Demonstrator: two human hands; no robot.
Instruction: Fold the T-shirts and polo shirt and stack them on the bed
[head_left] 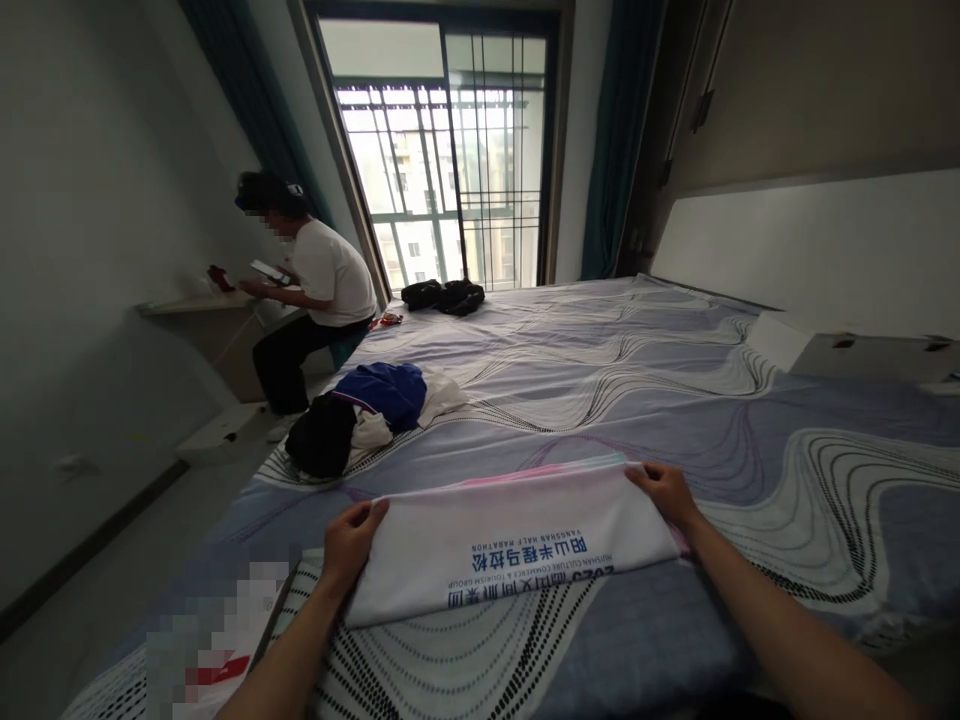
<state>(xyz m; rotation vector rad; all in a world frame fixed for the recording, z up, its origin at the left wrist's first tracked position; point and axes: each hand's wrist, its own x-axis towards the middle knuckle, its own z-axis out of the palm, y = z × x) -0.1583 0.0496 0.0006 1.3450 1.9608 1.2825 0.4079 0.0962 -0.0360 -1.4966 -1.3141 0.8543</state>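
Note:
A white T-shirt (420,540) with blue Chinese and English lettering, upside down to me, is folded into a wide band at the near side of the bed. Pink and light blue show along its far edge. My left hand (351,540) pinches its far left corner between thumb and fingers. At the far right corner, my right hand (663,492) grips the cloth in the same way. The shirt's near edge hangs low over the bedsheet, and whether it touches the sheet I cannot tell.
A heap of blue, black and white clothes (386,395) lies left of centre on the patterned bed (555,350). Black bundles (442,296) rest at its far edge. A person (330,270) sits beyond on the left, holding a phone. White boxes (825,350) stand at the right.

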